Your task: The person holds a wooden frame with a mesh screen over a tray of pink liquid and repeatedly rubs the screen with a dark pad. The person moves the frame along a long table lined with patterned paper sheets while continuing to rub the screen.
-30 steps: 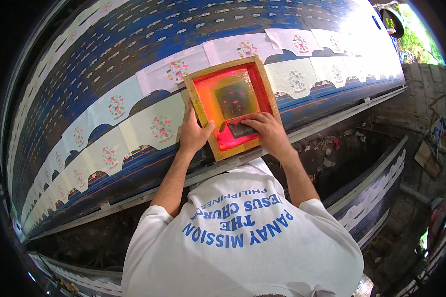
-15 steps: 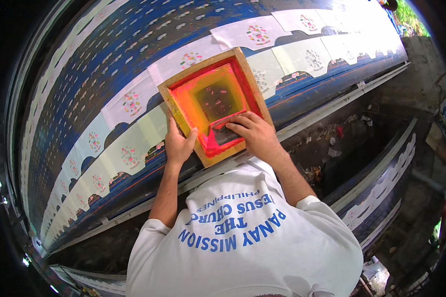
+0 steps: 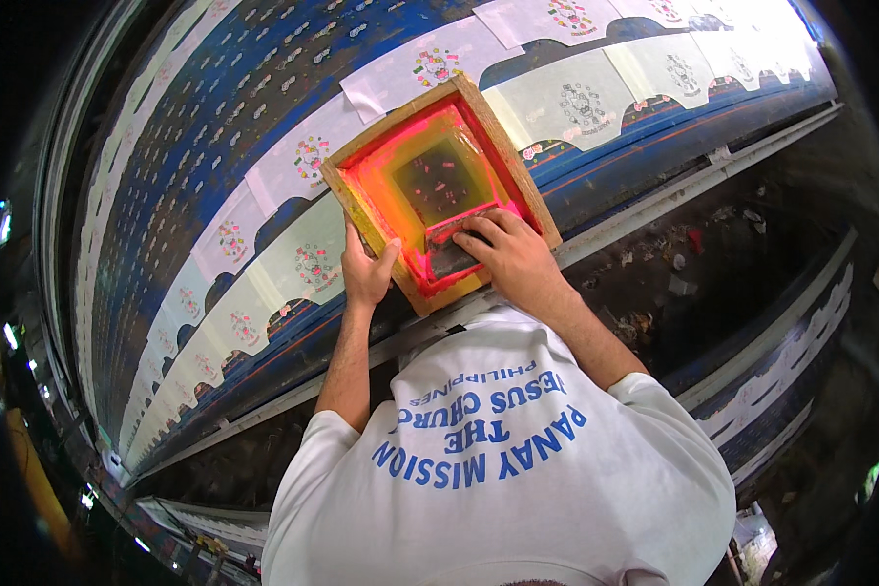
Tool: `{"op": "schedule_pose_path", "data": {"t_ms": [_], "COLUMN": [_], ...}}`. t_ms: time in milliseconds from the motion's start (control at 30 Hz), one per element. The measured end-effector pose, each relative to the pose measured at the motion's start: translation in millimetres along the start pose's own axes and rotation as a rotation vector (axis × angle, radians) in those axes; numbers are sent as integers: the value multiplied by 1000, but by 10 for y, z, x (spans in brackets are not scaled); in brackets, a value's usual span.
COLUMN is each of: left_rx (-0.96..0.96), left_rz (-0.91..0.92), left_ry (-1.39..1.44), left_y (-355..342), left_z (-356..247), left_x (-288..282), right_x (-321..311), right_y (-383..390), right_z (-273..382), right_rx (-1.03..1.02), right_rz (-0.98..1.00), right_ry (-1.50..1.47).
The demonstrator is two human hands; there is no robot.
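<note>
A wooden-framed printing screen (image 3: 506, 156) is tilted over the row of printed fabric pieces in front of me. Its mesh (image 3: 438, 181) is yellow and orange around a dark square with small pink marks, and pink-red ink coats the inner edges. My left hand (image 3: 368, 273) grips the frame's left side, thumb over the top. Inside the near end of the frame, my right hand (image 3: 510, 256) holds a dark, ink-stained squeegee (image 3: 449, 259), its fingers bent over the top edge. Whatever lies beneath the screen is hidden.
White fabric pieces (image 3: 581, 107) with round prints run in rows along a long, blue-stained table (image 3: 645, 142). A metal rail (image 3: 693, 176) edges its near side. A dark gap with scraps (image 3: 689, 259) lies to the right, and another printed table (image 3: 767, 405) stands beyond it.
The screen has moved left along the row, uncovering the printed piece on its right. Both hands have travelled with it, keeping their holds, and my view has shifted too.
</note>
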State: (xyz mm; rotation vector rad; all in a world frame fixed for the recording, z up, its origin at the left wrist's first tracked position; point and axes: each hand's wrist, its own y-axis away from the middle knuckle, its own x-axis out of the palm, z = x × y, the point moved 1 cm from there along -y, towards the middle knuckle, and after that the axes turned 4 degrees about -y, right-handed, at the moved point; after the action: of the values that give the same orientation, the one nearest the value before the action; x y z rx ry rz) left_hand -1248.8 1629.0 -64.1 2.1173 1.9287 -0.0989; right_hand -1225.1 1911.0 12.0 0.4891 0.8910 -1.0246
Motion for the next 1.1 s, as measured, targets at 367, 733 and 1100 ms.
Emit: {"op": "schedule_pose_path", "data": {"t_ms": [367,733,1100], "left_rx": [-76,-192,-157], "left_rz": [-29,-16,-36], "left_ry": [-92,-240,-302], "left_y": [3,15,-7], "left_z": [76,-8,154], "left_x": [-8,-45,-33], "right_x": [-213,-142,-94], "right_y": [-591,-763,-829], "right_z": [-233,-186,-255], "right_rx": [-91,-79,-71], "right_rz": [-5,29,12], "right_ry": [-147,-71,-25]}}
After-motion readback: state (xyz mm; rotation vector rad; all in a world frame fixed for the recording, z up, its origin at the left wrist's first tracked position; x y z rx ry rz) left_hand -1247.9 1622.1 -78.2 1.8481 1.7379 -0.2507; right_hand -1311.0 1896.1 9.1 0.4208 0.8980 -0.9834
